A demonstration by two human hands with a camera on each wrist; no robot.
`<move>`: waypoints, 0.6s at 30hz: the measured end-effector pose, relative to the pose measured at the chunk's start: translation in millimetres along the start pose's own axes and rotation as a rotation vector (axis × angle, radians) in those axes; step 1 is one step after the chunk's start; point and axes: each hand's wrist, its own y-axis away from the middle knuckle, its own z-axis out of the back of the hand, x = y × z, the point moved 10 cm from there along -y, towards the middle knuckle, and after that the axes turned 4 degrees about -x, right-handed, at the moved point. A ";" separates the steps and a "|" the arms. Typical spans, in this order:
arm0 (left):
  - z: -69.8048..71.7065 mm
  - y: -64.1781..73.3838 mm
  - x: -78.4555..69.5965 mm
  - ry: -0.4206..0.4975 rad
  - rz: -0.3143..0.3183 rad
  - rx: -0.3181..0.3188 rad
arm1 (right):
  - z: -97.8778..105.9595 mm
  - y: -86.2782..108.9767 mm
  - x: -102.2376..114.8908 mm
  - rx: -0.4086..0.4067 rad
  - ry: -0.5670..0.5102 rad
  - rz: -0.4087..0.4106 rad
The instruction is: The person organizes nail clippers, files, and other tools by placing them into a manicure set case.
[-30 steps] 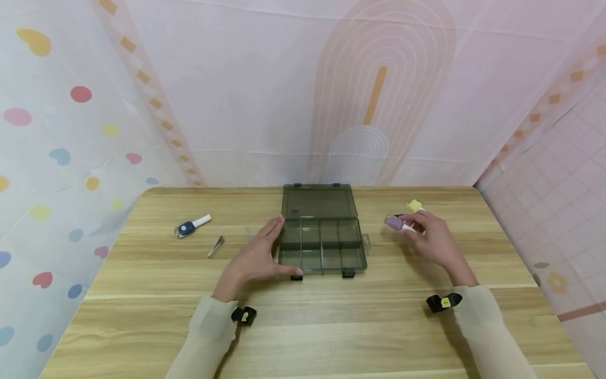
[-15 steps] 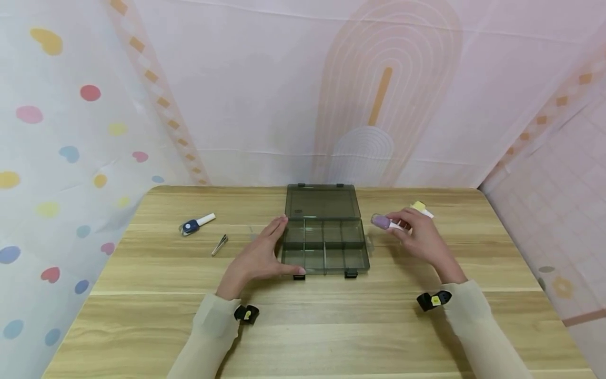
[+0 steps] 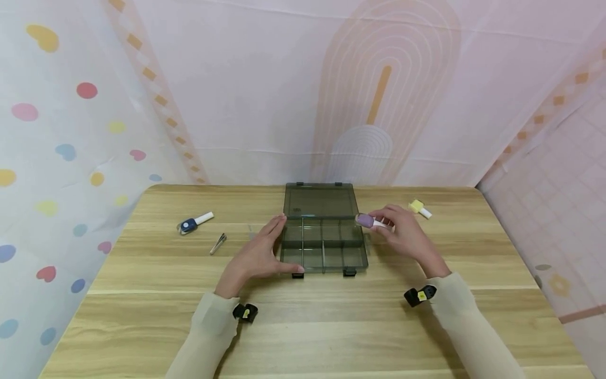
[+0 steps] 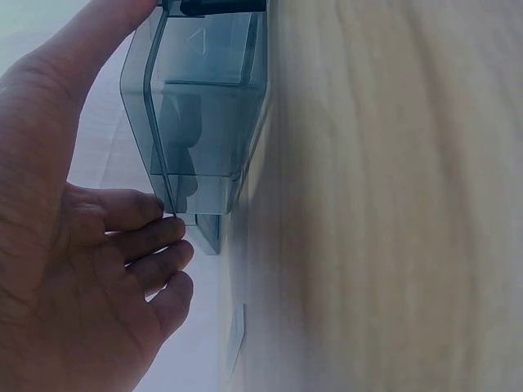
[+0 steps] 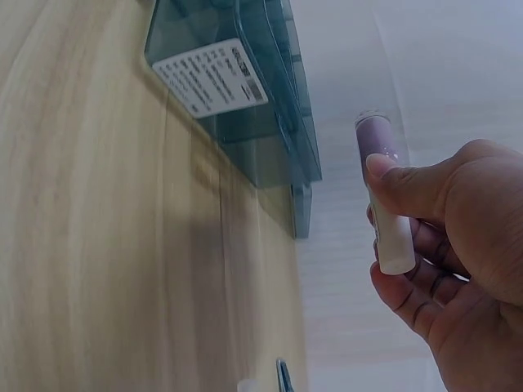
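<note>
My right hand [image 3: 404, 231] pinches a nail polish bottle [image 3: 365, 220] by its white cap, with the purple bottle end pointing left. In the head view this bottle overlaps the right edge of a dark see-through compartment box [image 3: 333, 258], whose lid [image 3: 319, 201] lies open toward the back. The right wrist view shows the thumb along the purple nail polish bottle [image 5: 380, 147], apart from the labelled box side [image 5: 274, 155]. My left hand [image 3: 258, 258] holds the left side of the box, thumb on the front edge and fingertips at the rear corner [image 4: 122, 253].
A yellow nail polish bottle [image 3: 417, 206] lies at the back right of the wooden table [image 3: 322, 326]. On the left are a dark blue nail polish bottle [image 3: 189, 226] and a nail clipper [image 3: 218, 243]. A patterned cloth [image 3: 246, 95] hangs behind the table.
My right hand has carried the purple nail polish bottle leftward, from beside the yellow one up to the box's right edge. The left hand has stayed at the box.
</note>
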 end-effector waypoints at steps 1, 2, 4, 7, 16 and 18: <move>-0.2 -0.2 1.2 -0.003 0.003 0.001 | -1.7 -1.3 1.6 0.006 -0.005 -0.003; -0.2 -0.4 2.4 -0.007 0.005 0.001 | -3.6 -2.4 2.8 0.011 -0.008 -0.007; -0.3 -0.6 4.0 -0.011 0.009 0.000 | -7.1 -4.9 6.4 0.023 -0.010 -0.005; -0.5 -0.8 4.7 -0.014 0.009 -0.001 | -12.2 -7.9 11.3 0.035 -0.014 0.010; 0.7 0.3 1.4 -0.010 0.012 0.000 | -26.5 -12.6 25.6 0.074 -0.040 0.037; 1.3 0.8 0.3 -0.007 0.009 0.000 | -30.3 -13.4 28.1 0.081 -0.040 0.044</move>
